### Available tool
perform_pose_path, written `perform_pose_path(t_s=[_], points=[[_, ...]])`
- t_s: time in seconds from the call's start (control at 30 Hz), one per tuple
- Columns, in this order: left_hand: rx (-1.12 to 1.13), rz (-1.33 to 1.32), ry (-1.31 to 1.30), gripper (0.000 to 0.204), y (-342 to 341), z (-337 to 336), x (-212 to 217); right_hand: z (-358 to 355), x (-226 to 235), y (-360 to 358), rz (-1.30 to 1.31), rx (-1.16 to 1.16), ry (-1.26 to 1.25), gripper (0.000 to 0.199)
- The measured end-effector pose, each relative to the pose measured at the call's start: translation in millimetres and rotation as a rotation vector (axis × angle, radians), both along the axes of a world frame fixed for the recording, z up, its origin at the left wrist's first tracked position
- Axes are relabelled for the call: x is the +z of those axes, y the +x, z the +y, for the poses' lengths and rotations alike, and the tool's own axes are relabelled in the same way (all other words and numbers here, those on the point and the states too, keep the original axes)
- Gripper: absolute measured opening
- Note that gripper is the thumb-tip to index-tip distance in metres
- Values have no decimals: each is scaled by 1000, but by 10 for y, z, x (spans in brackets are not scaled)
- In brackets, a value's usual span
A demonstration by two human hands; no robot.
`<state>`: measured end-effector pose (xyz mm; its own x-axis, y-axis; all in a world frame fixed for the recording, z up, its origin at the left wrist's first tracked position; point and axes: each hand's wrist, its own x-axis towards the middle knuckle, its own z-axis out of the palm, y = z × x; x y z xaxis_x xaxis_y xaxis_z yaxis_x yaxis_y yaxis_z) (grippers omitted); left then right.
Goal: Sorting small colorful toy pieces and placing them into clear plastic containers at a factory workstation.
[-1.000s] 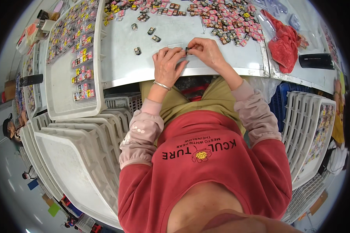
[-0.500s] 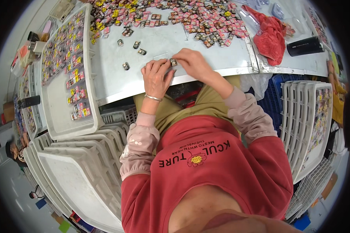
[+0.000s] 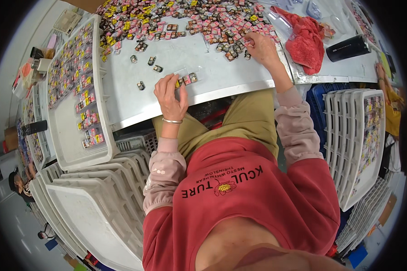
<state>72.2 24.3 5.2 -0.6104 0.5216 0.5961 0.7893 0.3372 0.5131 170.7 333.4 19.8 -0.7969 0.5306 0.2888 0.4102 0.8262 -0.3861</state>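
Note:
My left hand (image 3: 171, 97) is at the table's front edge, fingers and thumb closed on the left end of a small clear plastic case (image 3: 199, 72). In the case is a row of little square pieces (image 3: 187, 79), yellow, pink and black; my fingers hide its left end. My right hand (image 3: 264, 50) is stretched out to the right side of the large pile of such pieces (image 3: 221, 27). Its thumb and fingertips are pinched together on a small pink piece. A few dark loose pieces (image 3: 158, 68) lie on the table left of the case.
A white tray (image 3: 70, 135) with rows of filled clear cases stands at the left, above stacked white trays (image 3: 81, 203). More trays (image 3: 355, 149) stand at the right. A red cloth (image 3: 306, 45) and a black cylinder (image 3: 348, 48) lie at the table's right.
My right hand has left the case and moved right and away to the pile. My left hand has shifted slightly left and nearer, and the row of pieces in the case now shows.

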Motion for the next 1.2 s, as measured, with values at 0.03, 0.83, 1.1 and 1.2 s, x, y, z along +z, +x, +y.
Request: perform_pose_path(t_s=[0.03, 0.83, 1.1, 1.2], points=[[9, -1, -3, 32, -9, -12, -12, 0, -18, -7, 28, 38, 18, 16], [138, -290, 474, 21, -88, -102, 12, -308, 214, -39, 232, 150, -760, 28], [-223, 128, -162, 33, 47, 1, 99, -1082, -42, -518, 37, 425, -805, 17], [-253, 132, -217, 32, 58, -7, 77, -1196, 22, -498, 42, 469, -644, 12]])
